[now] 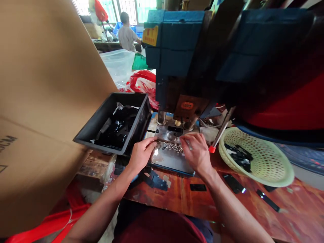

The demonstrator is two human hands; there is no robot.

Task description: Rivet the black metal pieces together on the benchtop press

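Note:
My left hand (142, 154) is at the left front edge of the metal die block (167, 135), its thumb and forefinger brought together. Whatever may be between those fingertips is too small to make out. At the block's right side, my right hand (196, 152) has its fingers curled and pressed together, and their tips are partly hidden. Between my hands, small shiny metal pieces (174, 147) lie heaped on the flat metal plate (172, 163). Above stands the blue press (174, 60), its ram over the die block.
A grey bin (130, 141) of black parts stands left, beside a large cardboard box (50, 77). On the right are a pale green basket (273, 162) and a red-tipped lever (220, 131). Black flat pieces (198, 187) lie on the wooden table (177, 199). A person (127, 35) sits far behind.

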